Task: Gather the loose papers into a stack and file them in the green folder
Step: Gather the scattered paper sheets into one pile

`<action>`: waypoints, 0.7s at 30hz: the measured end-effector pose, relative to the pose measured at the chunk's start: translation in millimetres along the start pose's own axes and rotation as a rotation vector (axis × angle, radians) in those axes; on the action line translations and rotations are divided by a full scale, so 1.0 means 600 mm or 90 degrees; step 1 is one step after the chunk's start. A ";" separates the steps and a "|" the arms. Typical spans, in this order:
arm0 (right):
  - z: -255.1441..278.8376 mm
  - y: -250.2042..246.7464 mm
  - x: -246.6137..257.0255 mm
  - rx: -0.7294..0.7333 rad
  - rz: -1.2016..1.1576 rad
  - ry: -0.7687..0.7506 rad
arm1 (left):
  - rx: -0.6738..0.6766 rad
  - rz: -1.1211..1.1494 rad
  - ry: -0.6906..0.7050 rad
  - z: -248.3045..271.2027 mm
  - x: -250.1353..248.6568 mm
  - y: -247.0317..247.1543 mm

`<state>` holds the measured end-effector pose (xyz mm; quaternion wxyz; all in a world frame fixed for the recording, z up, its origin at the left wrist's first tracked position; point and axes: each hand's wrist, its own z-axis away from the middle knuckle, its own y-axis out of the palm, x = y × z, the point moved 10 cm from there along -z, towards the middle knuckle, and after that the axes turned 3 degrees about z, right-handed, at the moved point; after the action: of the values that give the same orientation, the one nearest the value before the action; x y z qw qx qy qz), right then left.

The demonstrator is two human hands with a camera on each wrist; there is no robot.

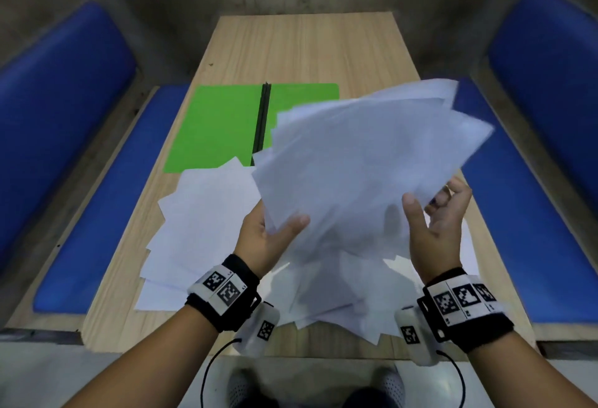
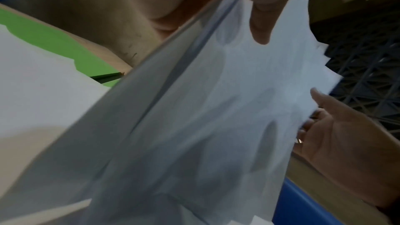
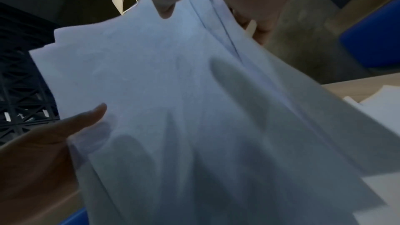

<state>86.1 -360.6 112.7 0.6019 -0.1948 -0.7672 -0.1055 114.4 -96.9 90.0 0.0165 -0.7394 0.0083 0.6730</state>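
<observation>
Head view: the left hand (image 1: 268, 232) pinches the near left corner of a fanned bundle of white paper sheets (image 1: 362, 161) raised above the light wooden table (image 1: 291, 48). The right hand (image 1: 433, 223) grips its near right edge. More loose white sheets (image 1: 200, 229) lie below, overlapping the open green folder (image 1: 220, 126) further back.

Left wrist view: the thumb (image 2: 262, 21) presses the bundle's top.

Right wrist view: blurred paper fills the frame.

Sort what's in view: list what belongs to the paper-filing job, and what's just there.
Job: held sheaf of papers, loose papers on the table, open green folder, left hand, right hand.

Just there: wooden table, blue bench cushions.
</observation>
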 end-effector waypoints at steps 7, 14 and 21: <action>-0.009 0.005 0.050 -0.037 -0.020 -0.095 | -0.005 0.070 0.019 -0.007 -0.021 0.012; -0.004 0.037 -0.072 0.137 0.216 0.110 | -0.089 0.039 -0.095 -0.007 0.046 -0.008; -0.016 -0.049 -0.170 -0.075 0.094 0.284 | -0.214 -0.135 -0.182 0.028 0.123 -0.100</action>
<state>102.1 -408.5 18.7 0.7501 -0.2571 -0.5915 -0.1462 107.0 -35.7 15.7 -0.0355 -0.6257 -0.1842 0.7572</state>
